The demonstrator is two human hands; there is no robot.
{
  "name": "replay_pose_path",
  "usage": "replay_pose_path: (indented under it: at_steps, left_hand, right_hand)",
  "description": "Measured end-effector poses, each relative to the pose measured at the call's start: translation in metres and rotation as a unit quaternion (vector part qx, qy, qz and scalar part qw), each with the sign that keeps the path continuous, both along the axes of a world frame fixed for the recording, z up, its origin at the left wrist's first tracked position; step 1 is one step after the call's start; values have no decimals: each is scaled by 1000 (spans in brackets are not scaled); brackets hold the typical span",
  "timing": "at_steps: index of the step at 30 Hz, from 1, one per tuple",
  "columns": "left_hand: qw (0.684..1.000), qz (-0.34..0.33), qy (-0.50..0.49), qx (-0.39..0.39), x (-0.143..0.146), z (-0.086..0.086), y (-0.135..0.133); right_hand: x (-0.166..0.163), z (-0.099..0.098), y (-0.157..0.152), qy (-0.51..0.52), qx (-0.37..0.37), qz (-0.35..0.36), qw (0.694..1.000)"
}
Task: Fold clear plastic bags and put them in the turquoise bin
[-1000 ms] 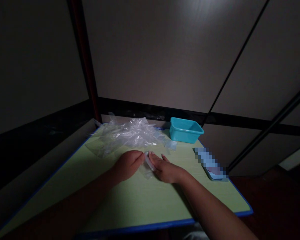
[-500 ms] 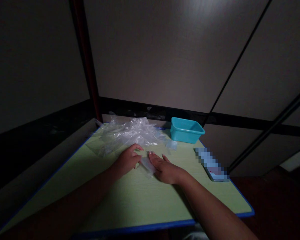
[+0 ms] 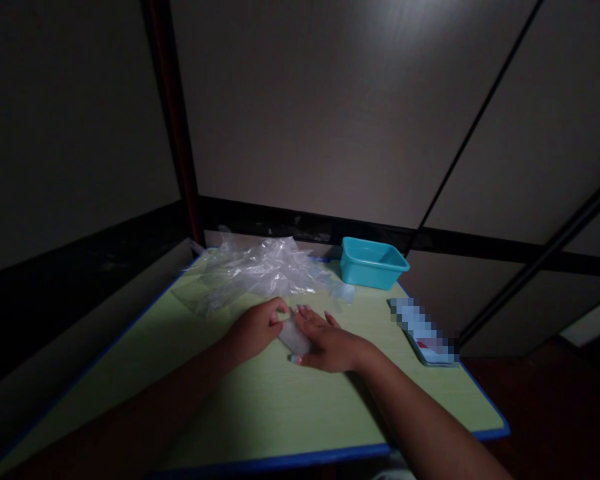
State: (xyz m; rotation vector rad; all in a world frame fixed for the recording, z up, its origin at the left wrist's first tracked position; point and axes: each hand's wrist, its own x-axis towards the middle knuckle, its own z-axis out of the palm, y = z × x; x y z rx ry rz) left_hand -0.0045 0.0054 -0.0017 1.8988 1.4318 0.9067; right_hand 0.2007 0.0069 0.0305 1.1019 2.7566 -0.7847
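Observation:
On the table, a small folded piece of clear plastic, perhaps a bag, lies between my hands. My left hand is at its left edge, thumb and fingers curled together in a pinch on it. My right hand lies flat over its right side, fingers stretched out and thumb spread toward me. Part of the plastic is hidden under the right palm. Just beyond both hands is a loose heap of clear plastic bags.
A turquoise plastic basket stands at the table's back right. Along the right edge lies a flat item, probably a phone, partly pixelated. The light green table has a blue rim and stands against panelled walls.
My left fingers have curled closer together at the plastic's edge. My right thumb has spread out toward me, and the hand has flattened over the plastic.

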Motion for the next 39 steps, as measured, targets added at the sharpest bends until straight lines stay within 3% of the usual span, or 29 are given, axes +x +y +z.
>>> replay_pose_path:
  at_steps: [7,16,23,29,39]
  left_hand:
    - [999,-2,45,14,3,4,-6]
    - [990,21,125,59,7,9,-11]
    - [939,-85,261,206,4,13,-12]
    - [907,-144,372,137,-1,0,-9]
    - [910,-124,383,101,-2,-1,-10]
  right_hand:
    - [7,13,-2,1,-41,21,999]
    - [-2,3,-11,-30,54,-60,996]
    - [-5,-2,-10,-59,55,-57,995]
    - [-5,0,-10,-53,44,-62,996]
    - [-2,3,-9,-55,32,-69,996]
